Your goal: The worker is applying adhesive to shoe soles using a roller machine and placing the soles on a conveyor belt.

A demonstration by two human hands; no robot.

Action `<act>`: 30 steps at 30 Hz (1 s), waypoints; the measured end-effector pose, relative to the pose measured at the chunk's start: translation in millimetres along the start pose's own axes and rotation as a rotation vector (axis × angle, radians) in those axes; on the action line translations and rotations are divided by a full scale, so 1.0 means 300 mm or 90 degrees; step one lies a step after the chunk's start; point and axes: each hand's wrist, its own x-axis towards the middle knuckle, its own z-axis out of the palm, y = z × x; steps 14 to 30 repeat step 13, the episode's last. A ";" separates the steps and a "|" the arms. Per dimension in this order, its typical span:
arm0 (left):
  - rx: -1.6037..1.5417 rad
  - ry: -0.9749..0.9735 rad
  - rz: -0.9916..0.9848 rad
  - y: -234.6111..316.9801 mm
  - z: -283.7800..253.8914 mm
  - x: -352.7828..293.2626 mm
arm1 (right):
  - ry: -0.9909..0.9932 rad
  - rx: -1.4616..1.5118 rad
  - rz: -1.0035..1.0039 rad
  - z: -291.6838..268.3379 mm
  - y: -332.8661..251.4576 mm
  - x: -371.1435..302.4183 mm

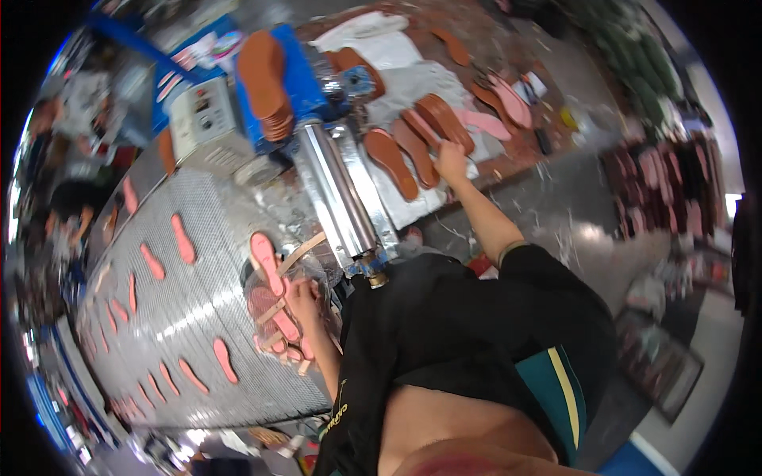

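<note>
My left hand (304,300) is closed at the near end of a pink insole (268,262) with pale straps. It is over a clear plastic bag (258,305) holding several more strapped pink pieces. Out to the right, my right hand (452,163) has its fingers curled at the near end of a brown shoe sole (444,123). Beside that sole, two more brown soles (390,163) (414,152) lie on a white sheet (409,210). Both hands' fingertips are partly hidden.
A shiny metal roller (337,190) stands between my hands. Left is a mesh conveyor (202,293) carrying rows of pink insoles, with a grey control box (208,123) beyond. Stacked brown soles (262,75) rest on a blue surface. A rack (659,186) of soles stands right.
</note>
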 end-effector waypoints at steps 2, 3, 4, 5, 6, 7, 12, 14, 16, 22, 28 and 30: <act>0.044 -0.049 -0.018 0.015 0.071 -0.020 | -0.015 -0.005 0.010 0.005 0.053 0.004; 0.069 -0.054 -0.005 0.041 0.090 -0.036 | -0.064 -0.009 0.046 -0.030 0.018 0.006; 0.078 -0.065 -0.008 0.040 0.097 -0.028 | -0.071 -0.046 0.015 -0.030 0.053 0.018; 0.071 -0.027 0.003 0.048 0.090 -0.042 | -0.078 -0.026 0.014 -0.048 0.026 0.014; 0.063 -0.019 0.017 0.063 0.087 -0.060 | -0.121 0.019 0.063 -0.064 -0.002 0.030; 0.057 -0.022 0.030 0.087 0.091 -0.071 | -0.106 0.149 0.095 -0.052 0.010 0.046; 0.069 0.024 0.070 0.188 0.116 -0.082 | 0.025 0.688 0.198 0.278 0.504 0.117; 0.077 -0.015 0.102 0.209 0.154 -0.043 | 0.049 0.963 0.324 0.378 0.557 0.232; 0.077 -0.015 0.102 0.209 0.154 -0.043 | 0.049 0.963 0.324 0.378 0.557 0.232; 0.077 -0.015 0.102 0.209 0.154 -0.043 | 0.049 0.963 0.324 0.378 0.557 0.232; 0.077 -0.015 0.102 0.209 0.154 -0.043 | 0.049 0.963 0.324 0.378 0.557 0.232; 0.077 -0.015 0.102 0.209 0.154 -0.043 | 0.049 0.963 0.324 0.378 0.557 0.232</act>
